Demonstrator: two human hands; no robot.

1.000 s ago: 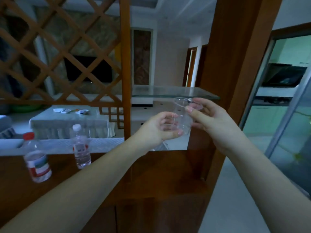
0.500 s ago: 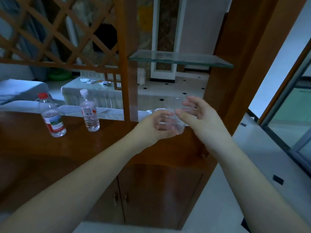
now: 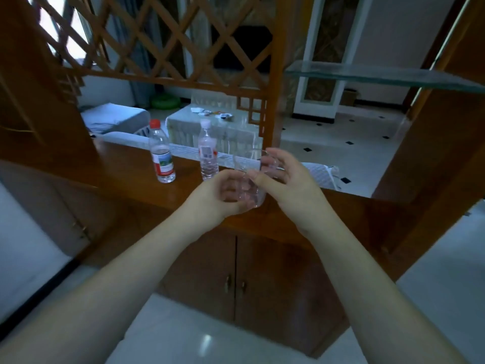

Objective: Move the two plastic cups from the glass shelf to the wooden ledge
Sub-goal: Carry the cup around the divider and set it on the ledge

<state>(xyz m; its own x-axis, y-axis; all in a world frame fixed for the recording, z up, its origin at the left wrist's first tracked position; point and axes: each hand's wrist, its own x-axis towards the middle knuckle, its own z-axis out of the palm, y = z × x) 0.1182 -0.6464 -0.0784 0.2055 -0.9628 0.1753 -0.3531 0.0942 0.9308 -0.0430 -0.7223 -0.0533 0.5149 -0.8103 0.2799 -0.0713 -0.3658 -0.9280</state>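
Clear plastic cups [image 3: 249, 179], apparently nested one in the other, are held upright between both hands just above the wooden ledge [image 3: 126, 177]. My left hand [image 3: 217, 199] cups the lower part from the left. My right hand [image 3: 286, 179] pinches the rim from the right. How many cups there are I cannot tell through the clear plastic. The glass shelf [image 3: 380, 74] at the upper right carries nothing.
Two water bottles stand on the ledge left of my hands, one with a red cap [image 3: 161, 153] and one with a white cap [image 3: 208, 153]. A wooden lattice screen [image 3: 168, 43] rises behind them. Cabinet doors [image 3: 236, 279] lie below the ledge.
Both hands have come down and to the left from the glass shelf with the cups, which are now low over the ledge near the bottles. The view has tilted down.
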